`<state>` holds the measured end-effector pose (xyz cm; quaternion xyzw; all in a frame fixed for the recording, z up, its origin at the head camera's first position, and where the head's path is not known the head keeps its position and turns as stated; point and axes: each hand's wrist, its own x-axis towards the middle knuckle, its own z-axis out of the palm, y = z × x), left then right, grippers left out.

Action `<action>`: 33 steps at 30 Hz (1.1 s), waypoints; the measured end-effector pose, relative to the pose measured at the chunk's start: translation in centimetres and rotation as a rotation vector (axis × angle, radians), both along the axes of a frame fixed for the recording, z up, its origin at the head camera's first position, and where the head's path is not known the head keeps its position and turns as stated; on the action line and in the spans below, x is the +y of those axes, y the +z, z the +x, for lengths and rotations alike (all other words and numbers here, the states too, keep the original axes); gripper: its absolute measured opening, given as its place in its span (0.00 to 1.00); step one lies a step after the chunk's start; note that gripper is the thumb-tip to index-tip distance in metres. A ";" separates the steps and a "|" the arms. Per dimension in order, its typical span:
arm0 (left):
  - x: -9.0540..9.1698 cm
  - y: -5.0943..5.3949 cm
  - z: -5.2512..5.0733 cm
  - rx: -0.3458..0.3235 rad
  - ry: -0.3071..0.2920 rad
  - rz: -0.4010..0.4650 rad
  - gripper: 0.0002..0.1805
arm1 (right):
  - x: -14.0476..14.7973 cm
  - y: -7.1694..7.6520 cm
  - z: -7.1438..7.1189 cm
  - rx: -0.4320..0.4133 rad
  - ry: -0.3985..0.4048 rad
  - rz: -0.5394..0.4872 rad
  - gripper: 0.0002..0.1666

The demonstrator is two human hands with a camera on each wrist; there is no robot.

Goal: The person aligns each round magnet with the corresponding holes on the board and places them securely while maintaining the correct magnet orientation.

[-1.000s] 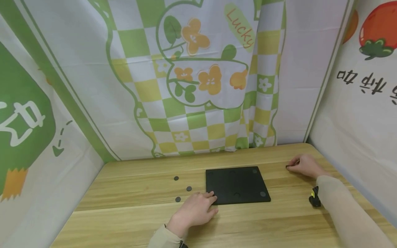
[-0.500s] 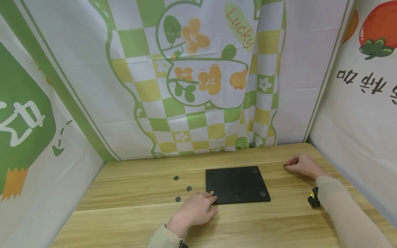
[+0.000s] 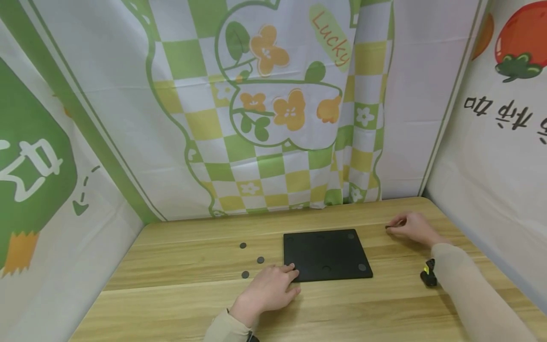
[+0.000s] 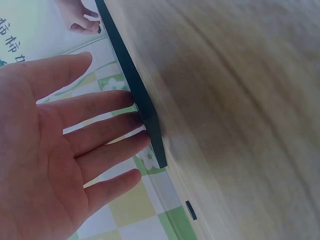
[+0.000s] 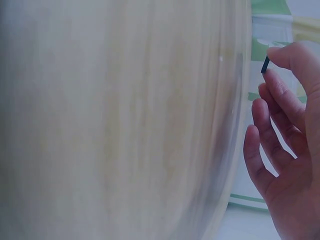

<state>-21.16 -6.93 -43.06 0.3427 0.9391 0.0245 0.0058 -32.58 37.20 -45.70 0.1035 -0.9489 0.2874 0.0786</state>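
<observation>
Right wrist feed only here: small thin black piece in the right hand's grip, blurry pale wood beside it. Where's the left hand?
Observer: The left hand has its fingertips on the near-left corner of a flat black rectangular board.
Operator: Any pieces on that board?
Observer: Two round grey discs show at its right-hand corners, one far, one near.
Operator: Any loose ones?
Observer: Three small flat dark-grey discs lie on the wooden table, left of the board.
</observation>
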 end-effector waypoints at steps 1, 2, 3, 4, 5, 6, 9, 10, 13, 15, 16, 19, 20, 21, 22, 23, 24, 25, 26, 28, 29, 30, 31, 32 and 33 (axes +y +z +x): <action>0.0 0.0 0.0 0.000 0.000 0.000 0.24 | -0.1 0.0 0.0 -0.003 -0.002 -0.002 0.15; 0.0 0.0 0.0 -0.001 0.000 0.000 0.24 | -0.2 0.1 0.0 -0.005 -0.002 -0.002 0.15; 0.0 0.1 0.0 -0.001 0.000 -0.001 0.24 | -0.3 0.1 0.0 -0.005 0.001 -0.005 0.15; 0.0 0.1 0.0 -0.001 0.000 0.000 0.24 | -0.4 0.1 0.0 -0.007 0.002 -0.008 0.15; 0.0 0.1 0.0 -0.001 -0.001 -0.001 0.24 | -0.6 0.2 0.0 -0.009 0.005 -0.013 0.15; 0.0 0.1 0.0 0.000 -0.002 -0.001 0.24 | -0.7 0.2 0.0 -0.009 0.008 -0.016 0.15; 0.0 0.2 0.1 0.002 -0.004 -0.001 0.24 | -1.0 0.3 0.0 -0.014 0.018 -0.022 0.15; 0.0 0.2 0.1 0.003 -0.005 0.000 0.24 | -1.1 0.3 0.0 -0.015 0.019 -0.023 0.15; 0.0 0.2 0.1 0.001 -0.006 -0.001 0.24 | -1.5 0.3 -0.1 -0.017 0.025 -0.023 0.15; 0.0 0.1 0.1 -0.002 -0.006 -0.002 0.24 | -1.7 0.3 -0.1 -0.015 0.032 -0.021 0.14; 0.0 0.1 0.1 -0.003 -0.006 -0.003 0.24 | -1.8 0.3 -0.2 -0.013 0.036 -0.021 0.14; 0.0 0.1 0.1 -0.002 -0.005 -0.002 0.24 | -2.2 0.3 -0.3 -0.013 0.051 -0.029 0.12; 0.0 0.1 0.2 -0.002 -0.005 -0.001 0.24 | -2.3 0.2 -0.3 -0.013 0.055 -0.036 0.12; 0.0 0.1 0.2 -0.001 -0.004 0.001 0.24 | -2.4 0.2 -0.4 -0.015 0.058 -0.043 0.11; 0.0 0.1 0.2 0.000 -0.005 0.002 0.24 | -2.5 0.2 -0.4 -0.016 0.062 -0.047 0.11; 0.0 0.1 0.2 0.001 -0.005 0.002 0.24 | -2.6 0.1 -0.5 -0.017 0.066 -0.053 0.10; 0.0 0.1 0.2 0.002 -0.005 0.003 0.24 | -2.7 0.1 -0.6 -0.016 0.072 -0.056 0.10; 0.0 0.1 0.2 0.001 -0.005 0.003 0.24 | -2.8 0.1 -0.6 -0.015 0.073 -0.059 0.10; 0.0 0.1 0.2 0.001 -0.006 0.004 0.24 | -2.9 0.1 -0.7 -0.015 0.075 -0.058 0.10; 0.0 0.1 0.1 0.005 -0.006 0.005 0.24 | -3.1 0.1 -0.8 -0.013 0.078 -0.057 0.10; 0.0 0.1 0.1 0.007 -0.006 0.006 0.24 | -3.2 0.1 -0.8 -0.011 0.080 -0.061 0.10; 0.0 0.2 0.1 0.011 -0.007 0.007 0.24 | -3.3 0.1 -0.9 -0.011 0.078 -0.064 0.10; 0.0 0.2 0.1 0.013 -0.007 0.007 0.24 | -3.4 0.1 -0.9 -0.009 0.084 -0.065 0.10; 0.0 0.1 0.1 0.015 -0.008 0.009 0.24 | -3.5 0.1 -0.9 -0.008 0.090 -0.068 0.11; 0.0 0.1 0.1 0.015 -0.008 0.009 0.24 | -3.6 0.1 -1.0 -0.008 0.095 -0.070 0.10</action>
